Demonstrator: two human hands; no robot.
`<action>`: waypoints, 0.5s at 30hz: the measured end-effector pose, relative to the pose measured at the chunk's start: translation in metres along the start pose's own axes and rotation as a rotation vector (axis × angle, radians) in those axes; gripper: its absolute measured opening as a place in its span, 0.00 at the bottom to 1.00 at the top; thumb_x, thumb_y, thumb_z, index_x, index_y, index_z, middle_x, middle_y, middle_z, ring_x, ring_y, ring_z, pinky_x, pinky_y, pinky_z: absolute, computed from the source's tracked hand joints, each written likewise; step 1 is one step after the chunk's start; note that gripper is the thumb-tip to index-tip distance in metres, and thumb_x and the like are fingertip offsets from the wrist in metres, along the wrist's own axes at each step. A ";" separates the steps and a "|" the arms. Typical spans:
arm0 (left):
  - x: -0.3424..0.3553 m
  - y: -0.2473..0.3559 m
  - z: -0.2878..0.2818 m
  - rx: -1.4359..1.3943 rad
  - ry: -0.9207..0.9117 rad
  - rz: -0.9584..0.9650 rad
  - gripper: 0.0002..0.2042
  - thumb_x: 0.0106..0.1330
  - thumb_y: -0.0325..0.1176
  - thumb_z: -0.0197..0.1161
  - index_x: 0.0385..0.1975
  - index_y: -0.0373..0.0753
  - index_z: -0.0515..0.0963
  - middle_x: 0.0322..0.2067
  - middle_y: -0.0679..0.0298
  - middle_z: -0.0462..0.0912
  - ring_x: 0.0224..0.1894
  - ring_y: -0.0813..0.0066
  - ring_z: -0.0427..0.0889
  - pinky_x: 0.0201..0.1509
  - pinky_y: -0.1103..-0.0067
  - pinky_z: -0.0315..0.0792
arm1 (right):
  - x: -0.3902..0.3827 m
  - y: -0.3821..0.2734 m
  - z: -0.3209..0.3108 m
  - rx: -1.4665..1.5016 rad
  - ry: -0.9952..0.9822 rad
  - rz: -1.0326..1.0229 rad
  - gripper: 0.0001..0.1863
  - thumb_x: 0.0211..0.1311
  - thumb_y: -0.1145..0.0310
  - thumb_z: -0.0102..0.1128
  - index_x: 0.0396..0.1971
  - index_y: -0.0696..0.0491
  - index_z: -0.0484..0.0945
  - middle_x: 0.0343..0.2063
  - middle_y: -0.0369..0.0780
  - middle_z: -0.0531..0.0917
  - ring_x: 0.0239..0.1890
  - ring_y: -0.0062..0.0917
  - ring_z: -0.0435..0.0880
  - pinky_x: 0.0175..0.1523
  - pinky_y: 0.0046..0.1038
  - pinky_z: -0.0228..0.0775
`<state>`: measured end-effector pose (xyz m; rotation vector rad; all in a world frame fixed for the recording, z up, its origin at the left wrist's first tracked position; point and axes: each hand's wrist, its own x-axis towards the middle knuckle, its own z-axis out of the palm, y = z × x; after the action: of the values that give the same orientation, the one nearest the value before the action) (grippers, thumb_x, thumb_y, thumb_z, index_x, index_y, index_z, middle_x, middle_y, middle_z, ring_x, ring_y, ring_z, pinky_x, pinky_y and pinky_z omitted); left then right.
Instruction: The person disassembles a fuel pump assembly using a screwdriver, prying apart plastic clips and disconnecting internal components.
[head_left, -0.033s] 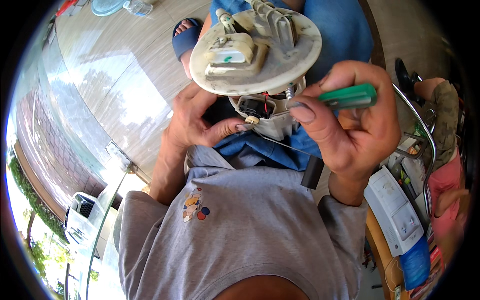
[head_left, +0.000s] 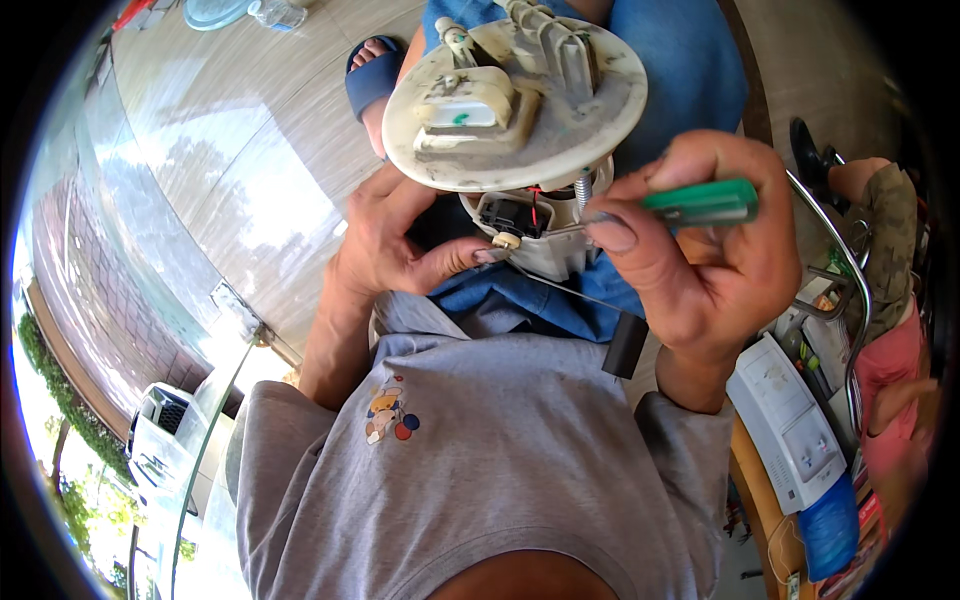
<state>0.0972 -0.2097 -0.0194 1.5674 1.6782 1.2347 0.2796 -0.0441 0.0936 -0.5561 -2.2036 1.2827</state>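
Note:
A fuel pump module with a dirty white round flange (head_left: 590, 100) stands between my legs, the flange uppermost. Below the flange are a spring post (head_left: 583, 190), red and black wires and a black part in the pale housing (head_left: 545, 258). My left hand (head_left: 385, 240) grips the housing from the left, its thumb against a small cream-coloured piece (head_left: 506, 241). A thin metal rod runs from there to a black float (head_left: 625, 345). In my right hand (head_left: 700, 240) is a screwdriver with a green handle (head_left: 700, 203), its thin shaft pointing left at the housing; the tip is hard to make out.
A blue sandal (head_left: 373, 82) is on the tiled floor at the upper left, with a clear plastic bottle (head_left: 277, 14) beyond. At right stand a white box-shaped device (head_left: 790, 425), a curved metal tube (head_left: 850, 270) and another person's camouflage-clad leg (head_left: 888, 235). A glass panel rises at left.
My right hand has shifted slightly, and the screwdriver's shaft now shows beside the housing. My left hand keeps its hold; the flange sits a touch further right.

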 end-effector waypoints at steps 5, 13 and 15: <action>0.004 0.003 0.000 -0.025 -0.001 0.032 0.33 0.49 0.49 0.81 0.50 0.31 0.82 0.48 0.48 0.85 0.51 0.49 0.84 0.55 0.68 0.77 | -0.024 0.005 0.008 0.146 0.149 -0.044 0.18 0.59 0.75 0.73 0.41 0.63 0.71 0.30 0.49 0.84 0.29 0.29 0.87 0.34 0.26 0.83; 0.011 0.011 0.002 -0.051 0.004 0.026 0.35 0.46 0.49 0.82 0.50 0.30 0.81 0.50 0.47 0.83 0.53 0.48 0.83 0.56 0.67 0.76 | -0.038 -0.002 -0.001 0.090 0.042 -0.172 0.14 0.49 0.78 0.75 0.34 0.60 0.78 0.30 0.50 0.86 0.28 0.35 0.88 0.31 0.28 0.81; 0.014 0.014 0.004 -0.038 0.021 0.033 0.34 0.47 0.48 0.82 0.50 0.30 0.81 0.49 0.47 0.83 0.52 0.47 0.83 0.56 0.67 0.76 | -0.038 0.000 0.001 0.078 -0.022 -0.180 0.14 0.49 0.76 0.74 0.35 0.61 0.79 0.32 0.50 0.85 0.31 0.39 0.88 0.34 0.32 0.82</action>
<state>0.1047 -0.1964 -0.0058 1.5706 1.6388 1.2966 0.3086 -0.0669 0.0847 -0.3079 -2.1569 1.2781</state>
